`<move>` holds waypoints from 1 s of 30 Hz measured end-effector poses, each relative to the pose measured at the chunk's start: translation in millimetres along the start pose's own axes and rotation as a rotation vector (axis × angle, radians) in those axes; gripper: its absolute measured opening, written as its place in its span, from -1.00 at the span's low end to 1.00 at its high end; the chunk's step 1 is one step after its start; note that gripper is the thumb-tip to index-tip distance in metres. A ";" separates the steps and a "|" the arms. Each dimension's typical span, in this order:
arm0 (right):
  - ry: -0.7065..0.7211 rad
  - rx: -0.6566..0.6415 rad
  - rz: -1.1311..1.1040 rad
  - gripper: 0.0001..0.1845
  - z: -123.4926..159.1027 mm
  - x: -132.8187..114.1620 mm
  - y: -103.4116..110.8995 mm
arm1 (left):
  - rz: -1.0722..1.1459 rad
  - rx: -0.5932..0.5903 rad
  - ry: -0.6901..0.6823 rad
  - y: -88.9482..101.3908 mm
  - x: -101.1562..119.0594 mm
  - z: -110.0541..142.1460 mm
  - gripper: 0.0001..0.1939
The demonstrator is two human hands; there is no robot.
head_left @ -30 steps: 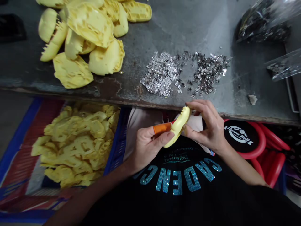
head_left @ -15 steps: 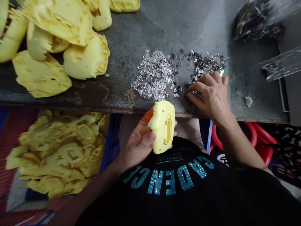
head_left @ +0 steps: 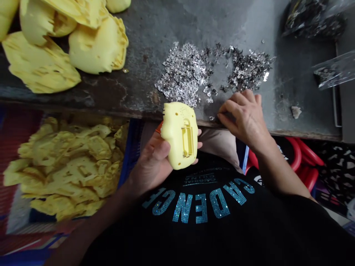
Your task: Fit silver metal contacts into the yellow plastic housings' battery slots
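My left hand is closed round a yellow plastic housing. A long battery recess and several screw holes show on its upward face. Something orange sits at the left fingers, partly hidden by the housing. At the table's front edge my right hand has thumb and forefinger close together in a pinch. What lies between those fingertips, if anything, is too small to make out. Beyond that hand is a heap of dark metal clips, with a brighter heap of small metal clips to its left.
Yellow plastic shells are piled on the grey metal table at the left. Below them a crate holds many more yellow parts. Bags of metal pieces lie at the right, near a whitish lump. Red rings hang beneath the edge.
The left hand and the housing have shifted left and up in view. My right hand has come away from the dark heap toward the table edge. The camera view has moved slightly.
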State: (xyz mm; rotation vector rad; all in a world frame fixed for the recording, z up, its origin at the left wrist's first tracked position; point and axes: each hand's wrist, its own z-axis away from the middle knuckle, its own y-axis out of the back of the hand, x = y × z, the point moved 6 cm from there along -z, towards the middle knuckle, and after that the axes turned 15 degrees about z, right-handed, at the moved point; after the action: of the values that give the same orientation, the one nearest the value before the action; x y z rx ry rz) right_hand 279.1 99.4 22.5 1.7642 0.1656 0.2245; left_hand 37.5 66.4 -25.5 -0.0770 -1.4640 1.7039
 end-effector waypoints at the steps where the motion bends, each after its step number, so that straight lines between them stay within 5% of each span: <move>1: -0.017 0.021 0.014 -0.82 2.1 3.5 0.6 | -0.002 -0.005 -0.005 -0.7 -0.4 1.0 -0.37; 15: 0.073 0.076 0.015 -0.78 2.1 -20.7 -10.2 | -0.018 0.034 -0.041 -2.3 -0.3 4.0 -0.33; 24: 0.068 0.110 -0.051 -0.85 11.7 -6.5 -10.6 | 0.053 0.048 -0.022 1.4 -7.5 2.6 -0.33; 30: 0.136 0.217 -0.301 -0.92 13.6 -16.3 21.8 | 0.125 0.005 0.068 -0.3 -18.8 -1.4 -0.25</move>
State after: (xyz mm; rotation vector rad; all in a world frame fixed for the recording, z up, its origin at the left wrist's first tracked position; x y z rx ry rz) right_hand 266.3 78.3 40.2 1.9110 0.5677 0.1106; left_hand 50.2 55.6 -34.4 -0.2258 -1.4305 1.7876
